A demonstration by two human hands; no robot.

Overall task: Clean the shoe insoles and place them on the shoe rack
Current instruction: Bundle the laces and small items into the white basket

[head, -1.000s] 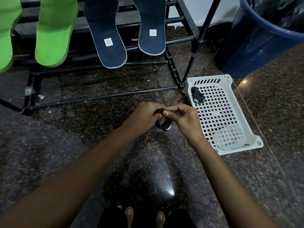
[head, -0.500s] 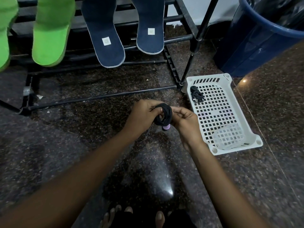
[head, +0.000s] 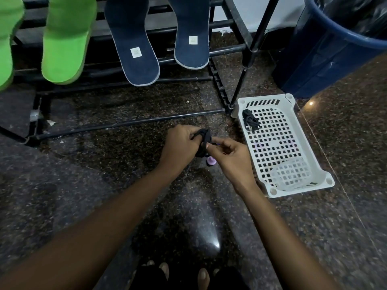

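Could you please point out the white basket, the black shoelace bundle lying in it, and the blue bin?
white basket [head: 329, 181], head view, on the near right corner of its rim.
shoelace bundle [head: 250, 120], head view, on the middle of the coiled lace.
blue bin [head: 314, 59], head view, on its outer wall.

glossy granite floor [head: 83, 174] (light glare), white wall [head: 249, 11]

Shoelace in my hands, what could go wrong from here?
1. The black shoelace is looped round the left hand. The right hand only pinches its end, so a slip could undo the coil.
2. A small pink object sits just below both hands and could get knocked.
3. The navy insoles overhang the shoe rack rails, so a bump might drop them.
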